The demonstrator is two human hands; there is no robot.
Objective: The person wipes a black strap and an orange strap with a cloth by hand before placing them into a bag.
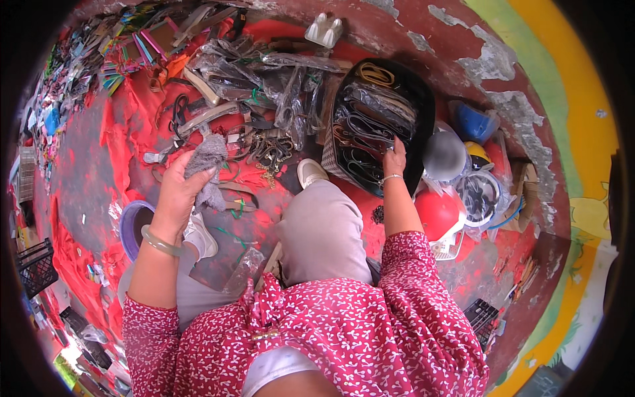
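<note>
Clutching a grey rag, the left hand sits well apart; the right hand, nearer, meets belts slanting crosswise in the black-lined case, grip unclear.

A person's left hand grips a gray cloth as the right hand dips into a black-lined box of coiled belts. A red helmet sits just right of the box; a purple tub stands at left, plastic-wrapped goods beyond.
</note>
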